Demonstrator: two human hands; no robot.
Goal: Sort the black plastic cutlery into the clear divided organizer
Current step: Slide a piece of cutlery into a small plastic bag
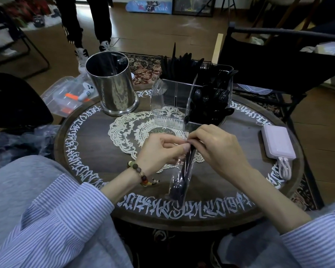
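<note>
Head view: both my hands pinched the clear sleeve's top.
My left hand and right hand gripped the wrapped cutlery; beyond my grip stood the organizer. A sharp tear could scatter pieces across the tabletop.

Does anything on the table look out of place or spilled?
Nothing is spilled. One oddity: the organizer is filled unevenly, its front-left compartment bare while spoons crowd the right one. Both hands pinch a wrapped cutlery packet.
</note>
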